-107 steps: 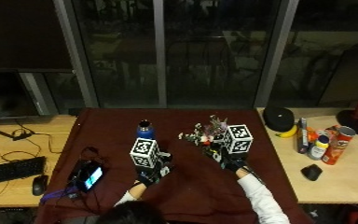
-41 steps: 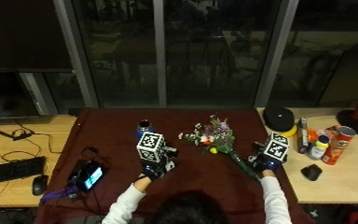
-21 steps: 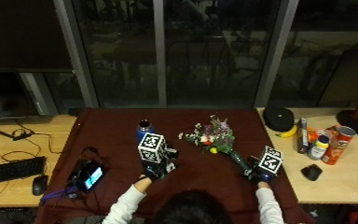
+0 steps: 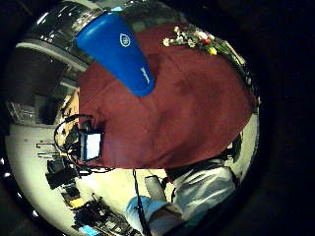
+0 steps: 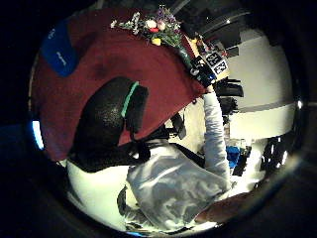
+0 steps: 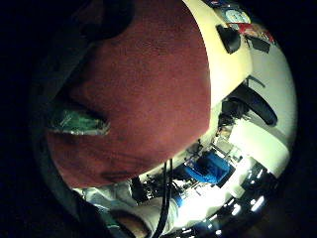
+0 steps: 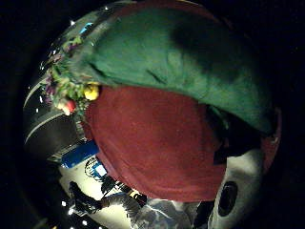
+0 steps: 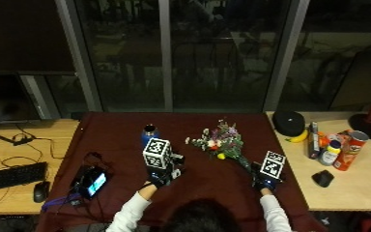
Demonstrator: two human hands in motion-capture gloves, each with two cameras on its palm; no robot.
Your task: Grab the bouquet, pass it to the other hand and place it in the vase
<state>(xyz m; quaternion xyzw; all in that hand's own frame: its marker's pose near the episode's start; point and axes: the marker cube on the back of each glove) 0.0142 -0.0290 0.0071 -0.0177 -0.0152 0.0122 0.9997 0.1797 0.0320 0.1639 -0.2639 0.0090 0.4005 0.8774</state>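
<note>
Nearest the person, both gloved hands sit low over the dark red tablecloth (image 8: 198, 179). The right hand (image 8: 263, 180) is at the stem end of the bouquet (image 8: 219, 142), close to the cloth's right edge. From the outside view you can't make out its fingers, but the right thumb side palm view fills with the green wrap (image 7: 190, 62) pressed right against the palm, and the little finger side shows a bit of green wrap (image 6: 77, 121) at the palm too — whether the fingers are actually curled round it, I cannot tell. The bouquet lies on the cloth, stems toward the right hand, blossoms fanning away toward the middle of the table.

The left hand (image 8: 160, 175) hovers over the cloth, well apart from the flowers. Its thumb side view shows black gloved fingers (image 5: 106, 124) loosely curled with nothing in them, something the overhead camera hides.

Just beyond the left hand stands the blue vase (image 8: 149, 136), upright; the little finger side view shows it looming large (image 4: 120, 51), with the bouquet far across the cloth (image 4: 197, 39).

Off to the left, a small lit device (image 8: 91, 181) rests on the cloth's edge. On the wooden table to the right sit a black mouse (image 8: 322, 178) and a red can (image 8: 350, 150).
</note>
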